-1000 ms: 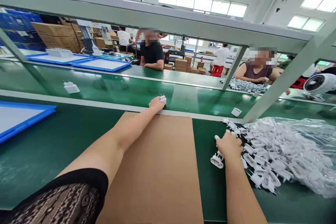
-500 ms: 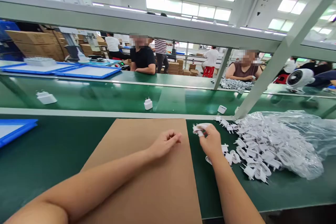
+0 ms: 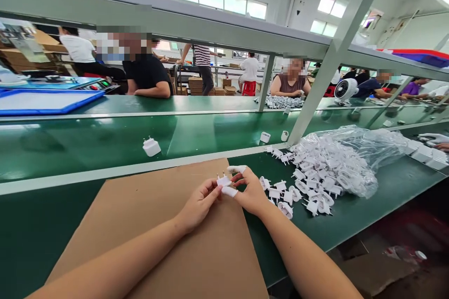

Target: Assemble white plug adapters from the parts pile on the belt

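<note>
Over the cardboard sheet (image 3: 154, 224), both my hands meet at a small white two-pin plug piece (image 3: 223, 181), its pins pointing up and away. My left hand (image 3: 198, 203) is closed, pinching the piece from the left. From the right, my right hand (image 3: 247, 191) grips its edge, with the thumb below and the bent fingers close to its right end. White covers wrap the thumb and index finger of that hand; the index finger stands a little off the piece. Just beyond it lie loose white plug pieces (image 3: 280, 187) on the green table.
A large heap of white plug pieces (image 3: 319, 163) spills from a clear plastic bag (image 3: 379, 142) at right. White adapters (image 3: 151, 147) stand in the green channel behind a pale rail. A slanted metal post (image 3: 317, 88) rises there. At far right a co-worker's gloved hand (image 3: 435, 139) shows.
My right hand has brought a plug piece left from beside the cardboard, and my left hand has taken hold of it too. The view has turned to the right.
</note>
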Motion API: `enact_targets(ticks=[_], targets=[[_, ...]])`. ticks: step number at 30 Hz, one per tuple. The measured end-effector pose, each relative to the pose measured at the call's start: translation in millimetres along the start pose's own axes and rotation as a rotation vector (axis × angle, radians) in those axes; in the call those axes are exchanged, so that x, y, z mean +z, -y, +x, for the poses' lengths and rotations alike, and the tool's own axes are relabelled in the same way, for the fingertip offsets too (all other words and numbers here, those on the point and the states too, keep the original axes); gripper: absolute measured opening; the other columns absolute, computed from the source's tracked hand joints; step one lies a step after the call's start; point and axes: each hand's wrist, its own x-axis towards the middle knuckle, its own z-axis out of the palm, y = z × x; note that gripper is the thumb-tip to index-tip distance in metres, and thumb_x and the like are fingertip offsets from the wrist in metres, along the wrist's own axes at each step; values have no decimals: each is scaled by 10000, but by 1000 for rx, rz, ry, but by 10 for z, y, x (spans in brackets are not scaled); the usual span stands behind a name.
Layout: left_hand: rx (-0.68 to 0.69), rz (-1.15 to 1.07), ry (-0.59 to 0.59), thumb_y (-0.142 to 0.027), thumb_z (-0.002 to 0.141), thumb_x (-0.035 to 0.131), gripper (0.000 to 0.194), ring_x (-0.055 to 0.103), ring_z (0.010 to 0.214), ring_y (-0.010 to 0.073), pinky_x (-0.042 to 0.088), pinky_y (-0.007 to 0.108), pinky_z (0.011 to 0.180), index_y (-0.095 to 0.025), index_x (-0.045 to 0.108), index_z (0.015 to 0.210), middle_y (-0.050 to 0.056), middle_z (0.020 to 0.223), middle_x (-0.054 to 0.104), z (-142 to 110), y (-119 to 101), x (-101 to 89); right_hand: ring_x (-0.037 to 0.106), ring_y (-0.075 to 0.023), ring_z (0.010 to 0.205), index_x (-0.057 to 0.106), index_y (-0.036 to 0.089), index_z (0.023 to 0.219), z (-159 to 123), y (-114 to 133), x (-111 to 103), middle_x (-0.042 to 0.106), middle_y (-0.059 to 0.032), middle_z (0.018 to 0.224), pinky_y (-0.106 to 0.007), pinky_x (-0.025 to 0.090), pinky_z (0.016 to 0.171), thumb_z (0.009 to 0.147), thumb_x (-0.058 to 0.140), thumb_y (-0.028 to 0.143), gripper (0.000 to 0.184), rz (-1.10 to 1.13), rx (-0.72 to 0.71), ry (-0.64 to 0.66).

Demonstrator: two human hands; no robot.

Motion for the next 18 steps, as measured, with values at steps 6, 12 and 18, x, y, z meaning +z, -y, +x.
enact_targets(ticks=[6, 12, 18], targets=[[30, 12, 26, -629, 868, 700, 474, 581, 880, 209, 486, 353, 873, -207, 672, 1082, 65, 1007, 686, 16, 51, -10, 699, -194, 935, 755, 219, 1106, 34, -9, 27, 757, -67, 1080, -349, 563, 864, 717, 852, 437, 457, 128, 200, 27], [9, -36, -41, -541, 801, 796, 570, 625, 954, 212, 514, 350, 874, -232, 592, 1234, 76, 1113, 677, 35, 51, -5, 715, -217, 904, 767, 204, 884, 89, 43, 2, 782, -62, 961, -357, 562, 867, 589, 908, 405, 384, 312, 352, -104], [25, 90, -68, -596, 851, 724, 469, 535, 748, 152, 448, 277, 682, -190, 526, 725, 35, 856, 630, 15, 18, 13, 715, -184, 840, 739, 193, 951, 128, 133, -149, 766, -51, 948, -267, 536, 706, 567, 833, 331, 419, 638, 540, -198]])
